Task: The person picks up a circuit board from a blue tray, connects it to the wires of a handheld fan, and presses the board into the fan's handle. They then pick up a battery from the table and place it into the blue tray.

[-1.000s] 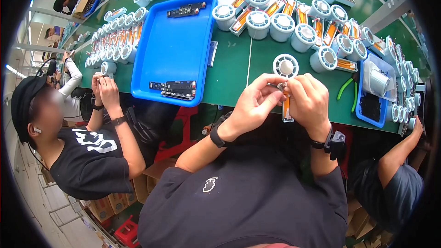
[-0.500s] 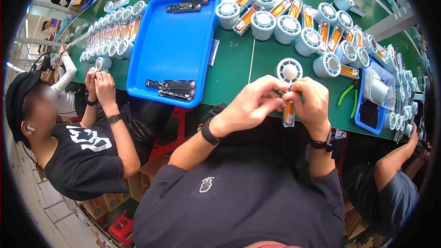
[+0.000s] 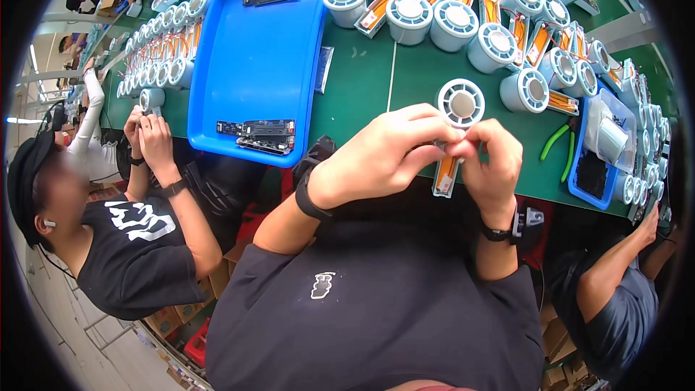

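Observation:
Just in front of me lies a light-blue round housing [image 3: 461, 103] with vents around a silvery centre. Its open handle [image 3: 443, 176], with an orange strip inside, points toward me. Over the joint between the two, my left hand [image 3: 384, 156] and my right hand [image 3: 494, 163] meet with closed, pinching fingertips. Whatever sits between those fingertips is too small and covered to make out. Both wrists wear black bands.
Left of my hands stands a blue tray [image 3: 197, 105] with black circuit boards [image 3: 266, 135]. Several similar housings [image 3: 455, 25] line the back. To the right lie green-handled pliers [image 3: 557, 146] and a small blue bin [image 3: 609, 199]. People work on both sides, a co-worker's hands [image 3: 153, 137] at left.
The fingertips of both hands have drawn together over the joint, hiding the small gap seen before. The handle's near end has swung slightly left. My view has shifted a little.

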Motion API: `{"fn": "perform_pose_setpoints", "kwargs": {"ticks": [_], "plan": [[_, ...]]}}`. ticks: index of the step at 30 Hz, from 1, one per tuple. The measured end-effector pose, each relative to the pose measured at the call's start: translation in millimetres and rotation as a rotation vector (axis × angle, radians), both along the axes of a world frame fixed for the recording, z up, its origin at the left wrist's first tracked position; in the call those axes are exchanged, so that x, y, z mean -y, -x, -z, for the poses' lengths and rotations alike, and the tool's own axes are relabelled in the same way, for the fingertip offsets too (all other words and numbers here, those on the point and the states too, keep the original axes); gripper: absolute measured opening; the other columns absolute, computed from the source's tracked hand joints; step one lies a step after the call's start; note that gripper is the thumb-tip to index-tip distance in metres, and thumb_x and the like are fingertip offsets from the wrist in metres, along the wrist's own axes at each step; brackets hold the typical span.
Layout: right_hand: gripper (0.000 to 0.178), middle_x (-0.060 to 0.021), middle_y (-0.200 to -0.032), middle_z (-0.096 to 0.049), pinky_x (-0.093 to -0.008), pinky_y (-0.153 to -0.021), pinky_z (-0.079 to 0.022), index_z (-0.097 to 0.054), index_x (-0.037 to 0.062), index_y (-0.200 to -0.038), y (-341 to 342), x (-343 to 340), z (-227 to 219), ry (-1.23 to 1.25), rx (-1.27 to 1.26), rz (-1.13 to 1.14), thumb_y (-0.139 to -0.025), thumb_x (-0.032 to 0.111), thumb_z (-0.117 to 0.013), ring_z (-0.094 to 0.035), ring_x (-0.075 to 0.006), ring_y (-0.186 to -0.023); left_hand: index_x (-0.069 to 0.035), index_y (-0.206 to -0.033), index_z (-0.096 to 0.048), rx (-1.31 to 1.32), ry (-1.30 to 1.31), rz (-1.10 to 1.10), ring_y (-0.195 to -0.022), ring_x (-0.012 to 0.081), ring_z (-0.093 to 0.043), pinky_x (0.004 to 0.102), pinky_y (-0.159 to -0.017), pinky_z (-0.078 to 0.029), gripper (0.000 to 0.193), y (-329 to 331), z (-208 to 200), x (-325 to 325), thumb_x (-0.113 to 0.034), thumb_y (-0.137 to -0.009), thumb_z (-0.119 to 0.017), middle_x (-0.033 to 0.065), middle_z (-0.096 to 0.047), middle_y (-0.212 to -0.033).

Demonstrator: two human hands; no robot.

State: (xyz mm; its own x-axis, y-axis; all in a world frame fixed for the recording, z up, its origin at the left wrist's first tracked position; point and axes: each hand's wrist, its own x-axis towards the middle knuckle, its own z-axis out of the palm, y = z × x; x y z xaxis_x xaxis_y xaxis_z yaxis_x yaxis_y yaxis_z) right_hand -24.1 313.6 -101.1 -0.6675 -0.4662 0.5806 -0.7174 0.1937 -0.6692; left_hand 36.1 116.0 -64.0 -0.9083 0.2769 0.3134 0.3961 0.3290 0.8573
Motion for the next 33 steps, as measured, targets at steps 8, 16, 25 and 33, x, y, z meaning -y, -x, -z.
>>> {"fn": "perform_pose_setpoints", "kwargs": {"ticks": [8,16,25,33], "plan": [[0.021,-0.0072,-0.07,-0.06,-0.032,-0.052,-0.043,-0.061,0.0029,-0.083,-15.9,-10.9,-6.0,-0.072,0.07,0.006,-0.091,0.011,-0.078,-0.055,-0.0202,-0.055,0.0,-0.123,-0.067,0.279,-0.082,-0.167,-0.105,0.0198,-0.07,0.0313,-0.09,-0.057,0.032,-12.8,-7.2,0.5,0.008,-0.092,-0.069,0.0133,-0.069,-0.114],[0.008,-0.0098,-0.08,-0.07,-0.0302,-0.056,-0.049,-0.067,-0.001,-0.092,-19.0,-8.2,0.2,-0.013,0.076,0.256,-0.093,0.002,-0.075,-0.064,-0.0161,-0.062,-0.001,-0.123,-0.068,0.216,-0.07,-0.286,-0.099,0.0189,-0.069,0.031,-0.089,-0.057,0.039,-14.9,-1.4,-0.4,0.007,-0.086,-0.076,0.0115,-0.069,-0.109],[0.015,-0.0133,-0.09,-0.074,-0.0301,-0.063,-0.057,-0.072,-0.0021,-0.102,-16.4,1.6,7.6,0.303,0.279,0.073,-0.088,-0.008,-0.073,-0.074,-0.024,-0.075,-0.001,-0.117,-0.07,0.11,-0.019,-0.206,-0.104,0.0261,-0.07,0.0342,-0.091,-0.057,0.045,-16.2,8.7,-8.8,0.008,-0.075,-0.083,0.0122,-0.07,-0.109],[0.016,-0.0166,-0.096,-0.074,-0.0326,-0.065,-0.057,-0.071,-0.0038,-0.102,-2.7,-2.0,-5.0,-0.02,0.072,-0.101,-0.087,-0.008,-0.07,-0.073,-0.0277,-0.077,-0.002,-0.113,-0.07,0.042,-0.093,-0.285,-0.107,0.0274,-0.071,0.0349,-0.091,-0.058,0.043,-16.6,19.4,-12.7,0.009,-0.074,-0.084,0.0129,-0.07,-0.113]]}}
